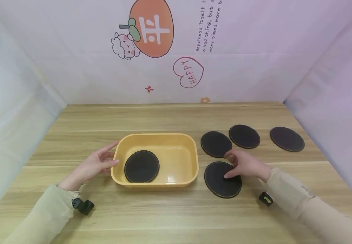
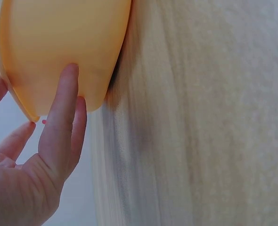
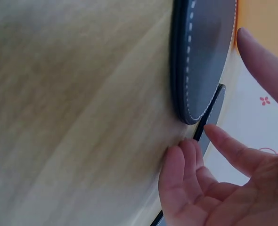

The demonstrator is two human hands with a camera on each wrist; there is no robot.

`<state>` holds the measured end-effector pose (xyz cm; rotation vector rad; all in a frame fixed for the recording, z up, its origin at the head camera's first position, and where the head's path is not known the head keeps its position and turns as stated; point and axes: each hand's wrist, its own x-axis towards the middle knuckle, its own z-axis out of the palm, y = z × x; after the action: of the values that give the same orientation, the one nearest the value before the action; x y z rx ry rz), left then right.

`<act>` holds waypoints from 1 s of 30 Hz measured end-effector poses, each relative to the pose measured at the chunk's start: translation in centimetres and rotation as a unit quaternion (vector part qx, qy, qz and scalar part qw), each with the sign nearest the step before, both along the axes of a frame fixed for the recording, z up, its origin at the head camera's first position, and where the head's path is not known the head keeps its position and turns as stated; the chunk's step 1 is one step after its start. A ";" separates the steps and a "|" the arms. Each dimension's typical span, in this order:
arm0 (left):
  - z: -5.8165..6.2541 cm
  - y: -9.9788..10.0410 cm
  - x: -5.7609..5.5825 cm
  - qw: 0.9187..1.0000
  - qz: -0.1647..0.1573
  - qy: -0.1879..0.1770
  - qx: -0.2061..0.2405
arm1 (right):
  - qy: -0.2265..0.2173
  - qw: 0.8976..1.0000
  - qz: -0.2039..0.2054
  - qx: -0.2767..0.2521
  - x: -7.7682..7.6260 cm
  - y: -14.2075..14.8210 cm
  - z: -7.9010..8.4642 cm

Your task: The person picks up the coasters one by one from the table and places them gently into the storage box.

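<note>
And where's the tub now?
In the head view, the tub sits on the table just left of centre, with the left hand at its left end and a black disc inside.

- Lower fingers of the left hand (image 1: 95,164), partly hidden under its thumb in the head view
- Yellow tub (image 1: 176,162), cut off by the left wrist view's top edge
- Part of the front black disc (image 1: 218,184), covered by the right hand (image 1: 244,164); thumb contact cannot be told
- Orange fruit print (image 1: 165,20) and wall lettering (image 1: 207,28), cropped at the top
- Left sleeve (image 1: 42,213) and right sleeve (image 1: 310,203), cropped below
- Tabletop (image 3: 59,141) grain, blurred in the right wrist view
</note>
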<state>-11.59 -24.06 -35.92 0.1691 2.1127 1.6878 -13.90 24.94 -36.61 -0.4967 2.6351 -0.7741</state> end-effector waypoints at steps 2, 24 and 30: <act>0.0 0.0 0.0 1.000 0.000 0.000 0.001 | -0.001 1.000 -0.010 0.009 0.0 -0.2 0.0; -0.4 -0.2 0.1 1.000 -0.004 0.001 0.008 | -0.004 1.000 -0.007 0.015 0.7 -1.0 -0.5; -0.4 -0.1 -0.1 1.000 -0.004 0.007 0.001 | -0.027 1.000 -0.004 0.014 0.2 -1.3 -0.4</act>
<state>-11.74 -24.16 -36.35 0.1907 2.1172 1.6885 -13.69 23.68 -37.01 -0.4501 2.5956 -0.7418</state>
